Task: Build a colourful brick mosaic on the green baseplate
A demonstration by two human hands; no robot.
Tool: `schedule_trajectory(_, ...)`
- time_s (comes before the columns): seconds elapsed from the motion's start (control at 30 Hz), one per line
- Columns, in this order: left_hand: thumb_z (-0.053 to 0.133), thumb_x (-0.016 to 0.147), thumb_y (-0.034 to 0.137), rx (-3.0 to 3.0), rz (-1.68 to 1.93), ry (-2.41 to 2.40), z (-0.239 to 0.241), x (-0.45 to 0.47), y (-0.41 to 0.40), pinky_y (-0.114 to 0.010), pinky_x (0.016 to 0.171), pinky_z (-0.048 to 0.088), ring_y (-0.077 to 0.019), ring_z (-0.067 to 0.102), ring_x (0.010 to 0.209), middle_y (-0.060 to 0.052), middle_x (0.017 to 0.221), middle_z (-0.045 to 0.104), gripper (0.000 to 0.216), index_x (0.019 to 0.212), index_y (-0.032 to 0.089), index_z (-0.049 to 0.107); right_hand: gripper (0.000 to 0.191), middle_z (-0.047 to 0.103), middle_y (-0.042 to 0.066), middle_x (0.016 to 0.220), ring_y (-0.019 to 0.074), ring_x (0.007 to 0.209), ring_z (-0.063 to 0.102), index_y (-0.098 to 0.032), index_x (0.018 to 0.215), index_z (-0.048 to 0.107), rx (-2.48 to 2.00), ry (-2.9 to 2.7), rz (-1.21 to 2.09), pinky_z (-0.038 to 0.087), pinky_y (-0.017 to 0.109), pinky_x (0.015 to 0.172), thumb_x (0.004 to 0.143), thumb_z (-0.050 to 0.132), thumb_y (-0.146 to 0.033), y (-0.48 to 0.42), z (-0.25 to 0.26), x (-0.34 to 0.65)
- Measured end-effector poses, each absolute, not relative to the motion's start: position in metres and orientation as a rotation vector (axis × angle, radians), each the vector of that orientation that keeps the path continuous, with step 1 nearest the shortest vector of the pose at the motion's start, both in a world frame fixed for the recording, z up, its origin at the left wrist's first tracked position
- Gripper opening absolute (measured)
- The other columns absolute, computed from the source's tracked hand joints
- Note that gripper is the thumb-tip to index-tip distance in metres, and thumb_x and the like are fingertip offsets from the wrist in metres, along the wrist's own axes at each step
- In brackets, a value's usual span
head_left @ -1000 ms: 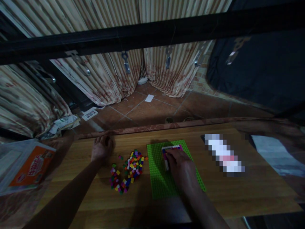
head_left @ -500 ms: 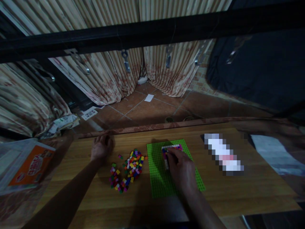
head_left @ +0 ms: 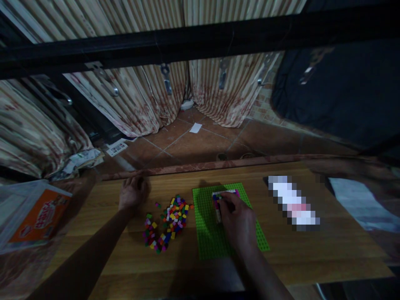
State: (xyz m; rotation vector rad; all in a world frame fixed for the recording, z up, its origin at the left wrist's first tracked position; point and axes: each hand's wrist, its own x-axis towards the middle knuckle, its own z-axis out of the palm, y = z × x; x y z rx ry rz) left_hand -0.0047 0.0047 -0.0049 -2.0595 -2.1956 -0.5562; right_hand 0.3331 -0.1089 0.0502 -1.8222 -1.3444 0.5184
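My right hand (head_left: 240,218) is over the green studded baseplate (head_left: 208,241), thumb and fingers pinched at a small toy brick (head_left: 220,198) that they mostly hide. It touches the inner corner of an outline of coloured bricks (head_left: 218,214), with a white row (head_left: 227,191) along its far side; part lies hidden under the hand. Left of the plate, loose small bricks (head_left: 175,216) in many colours lie in a curved heap. Beyond that heap my left hand (head_left: 133,192) rests on the table near its far edge, fingers curled in, with nothing visible in it.
The wooden table (head_left: 109,258) carries a flat blurred-out object (head_left: 292,200) right of the baseplate. A white sheet (head_left: 362,202) lies off to the right. At left is a clear plastic bag with an orange label (head_left: 40,216). A dark bar (head_left: 200,39) with metal hooks crosses ahead, before striped curtains (head_left: 150,96).
My right fingertips have shifted very slightly at the corner of the brick outline, showing a bit more of the bricks there. My left hand stays in place.
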Motion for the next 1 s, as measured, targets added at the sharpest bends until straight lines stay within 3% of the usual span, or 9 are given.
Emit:
schedule_trajectory(0.5,0.04,0.087,0.039,-2.068,-0.556,-2.186,-0.0014,-0.001,0.0016,-0.044,0.102,0.039,-0.029,0.05,0.114,-0.013,0.118,0.06,0.04,0.114,0.016,0.059,0.025,0.075,0.005,0.086,0.0218,0.075,0.069,-0.021,0.092,0.07,-1.804,-1.438,0.428,0.048,0.033,0.068,0.085,0.047,-0.023,-0.1075,0.0523,0.3292)
schedule_trajectory(1.0,0.04,0.087,0.038,-2.05,-0.551,-2.221,-0.0023,-0.0013,0.001,-0.044,0.102,0.04,-0.0291,0.05,0.116,-0.013,0.121,0.059,0.04,0.115,0.017,0.059,0.028,0.076,0.006,0.087,0.0211,0.075,0.07,-0.019,0.105,0.066,-1.806,-1.333,0.599,0.05,0.032,0.069,0.084,0.051,-0.028,-0.1093,0.054,0.3374)
